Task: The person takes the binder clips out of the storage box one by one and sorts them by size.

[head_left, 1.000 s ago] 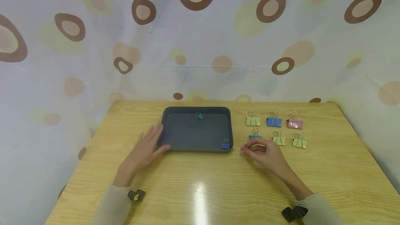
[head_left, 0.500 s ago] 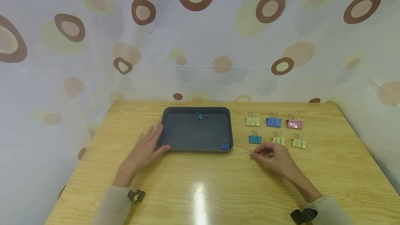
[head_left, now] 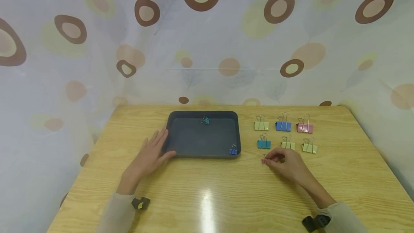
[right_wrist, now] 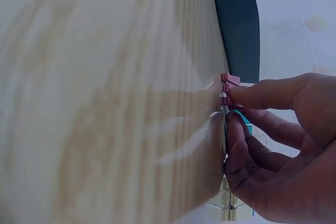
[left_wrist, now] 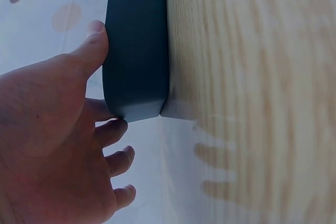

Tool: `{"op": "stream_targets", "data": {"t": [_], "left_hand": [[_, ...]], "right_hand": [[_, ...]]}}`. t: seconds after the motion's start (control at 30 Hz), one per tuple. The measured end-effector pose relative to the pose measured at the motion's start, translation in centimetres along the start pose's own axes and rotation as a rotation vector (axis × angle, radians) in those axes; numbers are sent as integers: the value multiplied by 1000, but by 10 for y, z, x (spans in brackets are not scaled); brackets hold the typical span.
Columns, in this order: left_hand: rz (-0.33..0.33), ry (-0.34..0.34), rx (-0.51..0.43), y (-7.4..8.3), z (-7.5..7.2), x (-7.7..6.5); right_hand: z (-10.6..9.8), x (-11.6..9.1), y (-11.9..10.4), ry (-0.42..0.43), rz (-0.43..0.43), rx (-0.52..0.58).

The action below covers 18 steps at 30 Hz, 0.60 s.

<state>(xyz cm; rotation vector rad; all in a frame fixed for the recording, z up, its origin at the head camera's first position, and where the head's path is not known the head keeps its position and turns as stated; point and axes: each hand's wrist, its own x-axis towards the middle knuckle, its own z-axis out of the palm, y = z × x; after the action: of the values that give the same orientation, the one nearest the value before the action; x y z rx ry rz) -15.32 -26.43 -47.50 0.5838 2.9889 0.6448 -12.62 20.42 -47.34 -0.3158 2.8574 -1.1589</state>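
Observation:
A small pink binder clip (head_left: 263, 161) is pinched between thumb and fingertips of my right hand (head_left: 288, 163), down at the tabletop just below a teal binder clip (head_left: 264, 144). The right wrist view shows the thumb against the pink clip (right_wrist: 231, 88), its body at the wood surface. My left hand (head_left: 148, 157) rests with straight fingers at the left side of a dark grey tray (head_left: 200, 155). In the left wrist view the thumb and fingertips touch the tray's wall (left_wrist: 137, 45). Inside the tray are a small teal clip (head_left: 206, 120) and a small blue clip (head_left: 233, 151).
Larger binder clips lie in rows right of the tray: a pale green one (head_left: 261, 125), a blue one (head_left: 283, 126) and a pink one (head_left: 305, 128) at the back. In front are two more pale ones, a left one (head_left: 288, 145) and a right one (head_left: 309, 148).
My right hand has moved right, away from the tray's corner, with the pink binder clip, uncovering the teal clip on the table. The left hand has stayed at the tray.

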Motion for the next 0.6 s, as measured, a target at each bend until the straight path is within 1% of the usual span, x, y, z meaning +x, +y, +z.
{"op": "stream_targets", "data": {"t": [0.3, 0.43, 0.5, 0.6], "left_hand": [[3, 3, 8, -1, 1, 1], [7, 10, 13, -1, 2, 1], [9, 11, 13, -1, 1, 1], [6, 10, 10, -1, 0, 1]], "right_hand": [[-2, 0, 1, 1, 3, -2], [-2, -1, -1, 43, 2, 13], [-2, -1, -4, 78, -19, 43], [-1, 2, -10, 124, -90, 106]]}}
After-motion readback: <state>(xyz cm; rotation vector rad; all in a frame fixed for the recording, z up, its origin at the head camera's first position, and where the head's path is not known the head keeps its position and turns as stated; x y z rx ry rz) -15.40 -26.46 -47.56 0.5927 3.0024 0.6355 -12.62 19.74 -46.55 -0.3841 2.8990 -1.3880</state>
